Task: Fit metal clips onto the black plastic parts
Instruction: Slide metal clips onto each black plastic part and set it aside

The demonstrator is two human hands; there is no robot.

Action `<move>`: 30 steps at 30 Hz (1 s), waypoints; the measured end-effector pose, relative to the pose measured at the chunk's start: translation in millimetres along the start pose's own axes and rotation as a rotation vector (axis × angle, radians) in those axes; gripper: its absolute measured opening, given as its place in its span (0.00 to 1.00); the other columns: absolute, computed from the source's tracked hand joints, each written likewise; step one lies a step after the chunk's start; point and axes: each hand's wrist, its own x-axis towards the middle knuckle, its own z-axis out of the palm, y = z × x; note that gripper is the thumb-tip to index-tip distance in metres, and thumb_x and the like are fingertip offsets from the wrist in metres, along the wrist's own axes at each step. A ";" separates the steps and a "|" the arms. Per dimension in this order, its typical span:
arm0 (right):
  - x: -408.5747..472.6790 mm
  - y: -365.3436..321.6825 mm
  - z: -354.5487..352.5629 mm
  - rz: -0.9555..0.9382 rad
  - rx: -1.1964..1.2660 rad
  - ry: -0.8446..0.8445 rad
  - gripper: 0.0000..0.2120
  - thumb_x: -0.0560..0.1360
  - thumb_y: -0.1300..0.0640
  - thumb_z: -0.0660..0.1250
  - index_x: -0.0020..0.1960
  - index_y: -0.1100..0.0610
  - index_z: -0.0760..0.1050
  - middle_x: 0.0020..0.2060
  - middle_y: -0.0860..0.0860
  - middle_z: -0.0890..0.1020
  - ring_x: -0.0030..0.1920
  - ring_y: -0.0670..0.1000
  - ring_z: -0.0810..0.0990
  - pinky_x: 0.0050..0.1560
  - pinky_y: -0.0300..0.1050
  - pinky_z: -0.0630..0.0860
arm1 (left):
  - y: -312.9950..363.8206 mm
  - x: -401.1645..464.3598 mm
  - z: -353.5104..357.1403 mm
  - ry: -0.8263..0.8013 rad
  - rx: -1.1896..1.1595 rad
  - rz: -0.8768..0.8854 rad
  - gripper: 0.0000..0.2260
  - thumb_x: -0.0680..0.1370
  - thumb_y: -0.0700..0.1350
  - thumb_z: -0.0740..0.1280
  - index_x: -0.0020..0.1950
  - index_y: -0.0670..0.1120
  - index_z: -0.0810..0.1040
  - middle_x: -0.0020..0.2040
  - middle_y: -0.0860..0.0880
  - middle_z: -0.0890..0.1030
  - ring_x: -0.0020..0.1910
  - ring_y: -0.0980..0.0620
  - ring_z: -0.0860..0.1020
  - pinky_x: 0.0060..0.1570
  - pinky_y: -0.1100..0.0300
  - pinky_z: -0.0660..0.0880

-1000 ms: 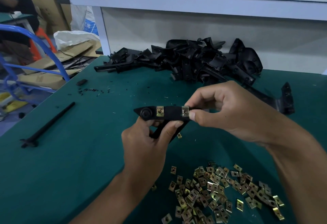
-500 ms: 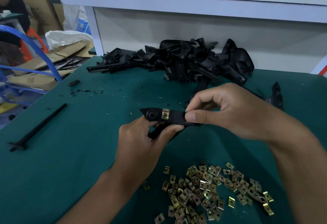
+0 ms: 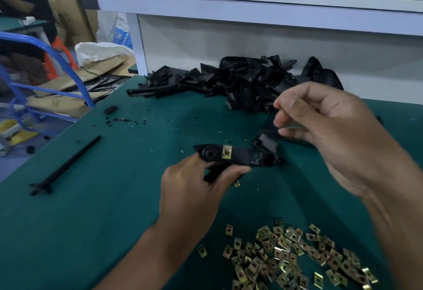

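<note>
My left hand (image 3: 194, 189) grips a black plastic part (image 3: 240, 158) from below and holds it level above the green table. One brass-coloured metal clip (image 3: 226, 152) sits on the part beside its round boss. The part's right end is dark, and I cannot tell whether a second clip sits there. My right hand (image 3: 325, 134) hovers up and to the right of the part, blurred, fingers loosely curled, with nothing in them. A heap of loose metal clips (image 3: 286, 257) lies near the front edge.
A pile of black plastic parts (image 3: 247, 83) lies against the white back wall. Another black part (image 3: 267, 138) rests just behind the held one. A black rod (image 3: 66, 166) lies at the left. One stray clip (image 3: 237, 183) is under my left hand. Blue frame (image 3: 68, 65) stands off-table left.
My right hand has let go of the part's right end and lifted up and to the right. My left hand keeps hold of the part.
</note>
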 end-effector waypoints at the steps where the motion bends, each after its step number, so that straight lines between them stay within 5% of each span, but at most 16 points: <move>1: -0.2 0.4 -3.9 0.001 -0.024 -0.033 0.09 0.73 0.43 0.67 0.45 0.45 0.84 0.39 0.44 0.84 0.45 0.42 0.83 0.46 0.41 0.81 | 1.0 -0.7 1.4 -0.010 -0.006 -0.008 0.15 0.77 0.65 0.66 0.60 0.61 0.78 0.40 0.76 0.76 0.38 0.75 0.76 0.35 0.81 0.65; 7: -4.6 5.0 -0.5 0.105 -0.194 -0.280 0.09 0.73 0.44 0.70 0.49 0.47 0.84 0.42 0.43 0.86 0.43 0.39 0.82 0.45 0.37 0.76 | 4.8 -5.6 7.1 0.030 -0.025 -0.017 0.12 0.77 0.64 0.67 0.52 0.59 0.81 0.39 0.72 0.76 0.35 0.74 0.75 0.33 0.81 0.64; 20: -10.7 -9.3 -5.9 0.044 -0.426 -0.296 0.04 0.76 0.48 0.72 0.50 0.44 0.83 0.43 0.37 0.86 0.47 0.36 0.84 0.56 0.44 0.76 | 8.7 -8.2 10.6 0.014 -0.022 -0.061 0.15 0.76 0.67 0.63 0.51 0.59 0.80 0.36 0.71 0.75 0.35 0.73 0.76 0.33 0.81 0.65; 30: -13.4 -15.8 -3.9 0.017 -0.509 -0.266 0.04 0.75 0.46 0.71 0.49 0.43 0.84 0.43 0.35 0.85 0.48 0.36 0.83 0.56 0.43 0.78 | 2.6 -10.4 10.0 0.008 0.003 -0.064 0.14 0.75 0.63 0.67 0.50 0.55 0.83 0.36 0.71 0.75 0.38 0.76 0.75 0.35 0.82 0.64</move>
